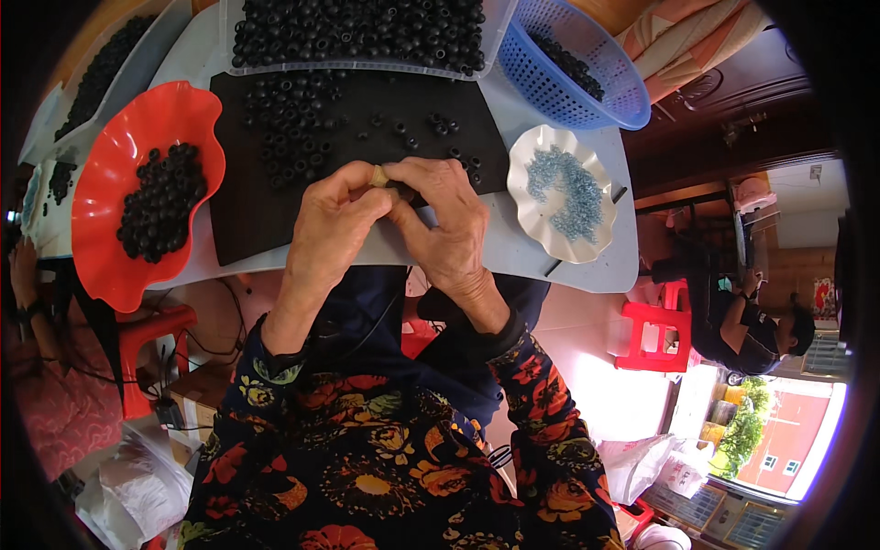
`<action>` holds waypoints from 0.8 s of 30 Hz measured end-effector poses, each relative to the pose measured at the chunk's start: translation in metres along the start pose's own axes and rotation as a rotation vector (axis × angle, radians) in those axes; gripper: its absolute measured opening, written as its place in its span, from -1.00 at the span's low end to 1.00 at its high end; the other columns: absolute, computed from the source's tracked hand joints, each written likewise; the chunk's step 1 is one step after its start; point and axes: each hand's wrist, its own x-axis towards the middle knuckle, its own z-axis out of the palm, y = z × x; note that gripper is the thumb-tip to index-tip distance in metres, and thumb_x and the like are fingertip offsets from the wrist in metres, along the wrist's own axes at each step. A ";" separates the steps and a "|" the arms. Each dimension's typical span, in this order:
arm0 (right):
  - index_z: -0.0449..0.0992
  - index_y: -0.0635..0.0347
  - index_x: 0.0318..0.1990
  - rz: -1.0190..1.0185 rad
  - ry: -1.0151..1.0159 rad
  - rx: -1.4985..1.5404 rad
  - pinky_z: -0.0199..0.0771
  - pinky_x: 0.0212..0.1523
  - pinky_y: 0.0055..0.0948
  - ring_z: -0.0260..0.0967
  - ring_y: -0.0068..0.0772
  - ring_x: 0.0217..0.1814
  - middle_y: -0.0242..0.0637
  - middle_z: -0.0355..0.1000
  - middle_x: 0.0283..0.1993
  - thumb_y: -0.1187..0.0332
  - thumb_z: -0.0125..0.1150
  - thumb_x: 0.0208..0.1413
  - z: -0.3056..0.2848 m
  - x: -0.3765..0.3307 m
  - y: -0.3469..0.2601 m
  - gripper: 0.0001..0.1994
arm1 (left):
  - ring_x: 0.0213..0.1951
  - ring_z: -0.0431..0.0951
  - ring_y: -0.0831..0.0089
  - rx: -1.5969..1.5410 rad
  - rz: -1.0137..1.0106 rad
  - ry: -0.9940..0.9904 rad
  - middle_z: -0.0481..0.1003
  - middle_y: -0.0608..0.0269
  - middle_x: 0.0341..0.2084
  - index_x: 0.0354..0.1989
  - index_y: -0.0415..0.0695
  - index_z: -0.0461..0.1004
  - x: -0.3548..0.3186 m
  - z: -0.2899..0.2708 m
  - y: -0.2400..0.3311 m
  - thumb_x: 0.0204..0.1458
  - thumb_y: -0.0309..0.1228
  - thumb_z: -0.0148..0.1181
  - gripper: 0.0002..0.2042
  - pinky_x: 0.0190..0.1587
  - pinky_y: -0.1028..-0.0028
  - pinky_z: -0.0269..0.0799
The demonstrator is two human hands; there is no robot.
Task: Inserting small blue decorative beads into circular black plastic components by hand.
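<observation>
Handling, black rings: I'd bet the loose black ring-shaped pieces point(293, 151) are light, stiff plastic, hard to break but a bit slick and keen to roll. They're scattered over the far part of the black mat point(243, 215).
Where to grab: I'd pinch one across its outer wall, thumb against index, hole left free.
Left hand: the left hand point(339, 215) is over the mat's near edge, thumb and index pinched together on a small workpiece point(401, 190). Mostly covered by fingers, so can't tell exactly what it is. There's a yellowish bit point(379, 176) at the fingertips too, no clue if it's a finger cover or a part.
Right hand: the right hand point(445, 215) meets it at the same spot, thumb and index nearly closed on that workpiece, other fingers curled.
Clear bin: the clear plastic bin point(357, 69) sits at the mat's far edge, loaded with black rings.
Red dish: the wavy red dish point(101, 197), left of the mat, has a heap of black pieces.
White dish: the scalloped white dish point(527, 206), right of the mat, holds tiny pale-blue clear bits point(573, 197). Probably super light and spill-prone.
Blue colander: the blue colander point(541, 87), beyond the mat's far right corner, has more black pieces inside.
</observation>
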 end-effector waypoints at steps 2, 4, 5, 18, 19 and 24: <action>0.53 0.20 -0.18 0.023 -0.016 0.008 0.37 -0.13 -0.31 0.38 -0.19 -0.19 -0.22 0.47 -0.22 0.53 0.32 -0.21 0.000 0.002 -0.002 -0.67 | -0.29 0.42 0.68 -0.004 0.004 -0.020 0.47 0.38 -0.38 -0.25 -0.29 0.48 0.001 -0.001 0.002 0.07 -0.59 0.03 -0.87 -0.15 0.61 0.37; 0.53 0.22 -0.17 0.047 -0.032 0.013 0.37 -0.10 -0.31 0.38 -0.17 -0.18 -0.20 0.48 -0.21 0.52 0.31 -0.20 -0.001 0.003 -0.002 -0.68 | -0.28 0.42 0.68 -0.010 0.007 -0.043 0.47 0.38 -0.38 -0.25 -0.29 0.48 0.001 -0.001 0.003 0.08 -0.57 0.04 -0.88 -0.14 0.59 0.38; 0.53 0.23 -0.17 0.042 -0.030 0.016 0.38 -0.09 -0.30 0.38 -0.16 -0.18 -0.18 0.48 -0.20 0.52 0.30 -0.19 -0.002 0.002 -0.001 -0.68 | -0.28 0.43 0.66 -0.016 -0.016 -0.034 0.47 0.35 -0.37 -0.25 -0.29 0.48 0.001 -0.001 0.003 0.11 -0.53 0.02 -0.87 -0.14 0.56 0.40; 0.52 0.23 -0.23 0.086 -0.024 -0.015 0.41 -0.18 -0.32 0.40 -0.16 -0.25 -0.19 0.47 -0.25 0.57 0.25 -0.15 -0.021 0.008 -0.012 -0.76 | -0.32 0.52 0.47 -0.063 0.091 0.004 0.53 0.09 -0.38 -0.12 -0.33 0.35 0.000 0.002 -0.001 0.14 -0.39 -0.06 -0.75 -0.17 0.50 0.45; 0.52 0.20 -0.21 0.135 -0.017 -0.047 0.41 -0.18 -0.33 0.40 -0.17 -0.24 -0.20 0.46 -0.26 0.53 0.29 -0.13 -0.029 0.017 -0.014 -0.75 | -0.32 0.52 0.47 -0.069 0.096 0.003 0.53 0.09 -0.38 -0.12 -0.33 0.35 -0.001 0.000 0.001 0.14 -0.39 -0.06 -0.75 -0.17 0.50 0.45; 0.52 0.19 -0.14 -0.050 0.127 -0.433 0.39 -0.14 -0.34 0.41 -0.19 -0.22 -0.20 0.50 -0.24 0.40 0.32 -0.07 -0.113 0.109 0.027 -0.71 | -0.28 0.48 0.49 0.037 0.012 -0.007 0.51 0.12 -0.33 -0.07 -0.31 0.34 -0.003 0.003 0.005 0.17 -0.36 -0.06 -0.73 -0.15 0.53 0.38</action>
